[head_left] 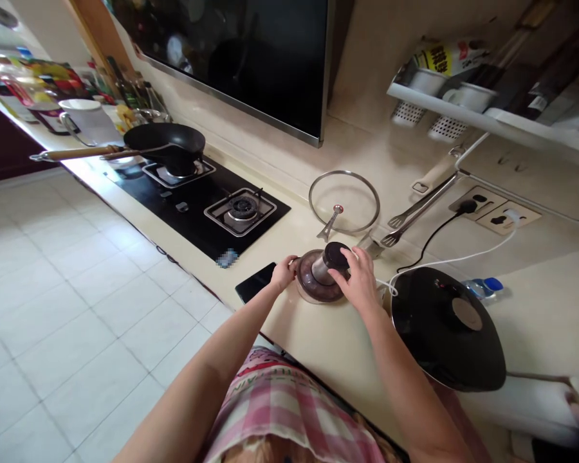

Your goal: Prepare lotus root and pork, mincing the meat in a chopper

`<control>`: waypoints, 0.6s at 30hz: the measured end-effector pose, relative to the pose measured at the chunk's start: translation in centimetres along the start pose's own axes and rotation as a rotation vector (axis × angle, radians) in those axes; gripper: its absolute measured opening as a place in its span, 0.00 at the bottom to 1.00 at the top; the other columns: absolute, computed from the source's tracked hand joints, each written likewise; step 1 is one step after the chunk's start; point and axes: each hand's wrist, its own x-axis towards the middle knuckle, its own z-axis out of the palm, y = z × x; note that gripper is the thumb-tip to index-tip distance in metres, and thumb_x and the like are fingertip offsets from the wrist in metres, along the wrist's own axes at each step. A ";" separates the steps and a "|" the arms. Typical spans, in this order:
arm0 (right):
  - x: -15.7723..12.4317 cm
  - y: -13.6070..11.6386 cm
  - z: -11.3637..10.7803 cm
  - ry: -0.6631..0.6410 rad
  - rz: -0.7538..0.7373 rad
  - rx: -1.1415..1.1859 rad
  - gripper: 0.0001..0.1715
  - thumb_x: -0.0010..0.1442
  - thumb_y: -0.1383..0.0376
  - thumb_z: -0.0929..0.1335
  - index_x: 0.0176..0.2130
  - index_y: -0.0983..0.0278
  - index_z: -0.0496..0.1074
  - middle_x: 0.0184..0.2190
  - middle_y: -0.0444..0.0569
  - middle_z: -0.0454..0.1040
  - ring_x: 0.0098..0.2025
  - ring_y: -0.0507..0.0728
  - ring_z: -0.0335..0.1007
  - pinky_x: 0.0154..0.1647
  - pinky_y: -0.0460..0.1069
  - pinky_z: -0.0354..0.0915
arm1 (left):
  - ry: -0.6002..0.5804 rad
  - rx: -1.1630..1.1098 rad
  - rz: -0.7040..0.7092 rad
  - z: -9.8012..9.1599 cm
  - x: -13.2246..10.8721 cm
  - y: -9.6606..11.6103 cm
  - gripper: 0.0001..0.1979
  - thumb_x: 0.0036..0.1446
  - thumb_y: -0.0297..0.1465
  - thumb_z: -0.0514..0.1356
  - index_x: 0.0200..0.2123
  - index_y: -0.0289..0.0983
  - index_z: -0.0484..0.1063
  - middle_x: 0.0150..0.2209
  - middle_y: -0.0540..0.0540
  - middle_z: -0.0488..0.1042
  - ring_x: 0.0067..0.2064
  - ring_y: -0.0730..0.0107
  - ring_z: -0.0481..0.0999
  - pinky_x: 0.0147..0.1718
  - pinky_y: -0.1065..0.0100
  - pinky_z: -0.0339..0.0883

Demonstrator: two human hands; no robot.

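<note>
A small electric food chopper (pixel 313 289) stands on the counter in front of me. It has a see-through bowl with dark reddish contents, and a silver and black motor head (pixel 336 256) on top. My left hand (pixel 284 273) is closed at the left edge of the bowl, its fingertips partly hidden. My right hand (pixel 358 278) curls round the motor head from the right, thumb low and fingers at its top. Left of the chopper, close to my left wrist, lies a black phone (pixel 255 281).
A large black pan lid (pixel 429 334) lies at right, near a blue-capped bottle (pixel 485 287). A glass lid (pixel 350 199) leans on the wall behind the chopper. Slotted turners (pixel 410 218) hang beside plugged-in cords. A black wok (pixel 166 141) sits on the far burner of the gas hob (pixel 188 225).
</note>
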 end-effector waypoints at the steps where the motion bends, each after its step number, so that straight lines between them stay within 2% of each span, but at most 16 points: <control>1: -0.1 0.0 0.3 -0.004 -0.004 -0.013 0.32 0.57 0.48 0.66 0.54 0.63 0.64 0.53 0.60 0.61 0.59 0.66 0.53 0.59 0.64 0.55 | -0.001 0.004 0.002 0.0 0.0 0.0 0.14 0.59 0.35 0.55 0.47 0.39 0.70 0.23 0.52 0.70 0.21 0.78 0.67 0.21 0.77 0.62; 10: 0.1 0.1 1.5 0.051 0.041 0.001 0.34 0.54 0.48 0.68 0.53 0.66 0.65 0.54 0.61 0.60 0.59 0.66 0.53 0.59 0.64 0.55 | -0.004 0.017 0.030 -0.2 0.0 -0.1 0.14 0.59 0.36 0.54 0.46 0.40 0.70 0.23 0.52 0.71 0.21 0.77 0.68 0.22 0.75 0.63; 16: -0.1 0.1 0.8 0.169 0.104 0.094 0.33 0.52 0.49 0.70 0.50 0.66 0.65 0.52 0.61 0.63 0.57 0.65 0.57 0.57 0.63 0.59 | -0.015 -0.002 0.048 -0.4 -0.2 -0.1 0.14 0.57 0.37 0.56 0.45 0.39 0.71 0.21 0.52 0.71 0.21 0.76 0.68 0.23 0.74 0.64; 18: -0.7 0.0 0.5 0.171 0.128 0.102 0.32 0.52 0.48 0.70 0.49 0.66 0.65 0.52 0.61 0.63 0.57 0.65 0.58 0.57 0.63 0.59 | -0.023 -0.003 0.061 -0.5 -0.3 0.0 0.14 0.57 0.37 0.56 0.45 0.39 0.71 0.21 0.52 0.71 0.21 0.76 0.68 0.23 0.74 0.64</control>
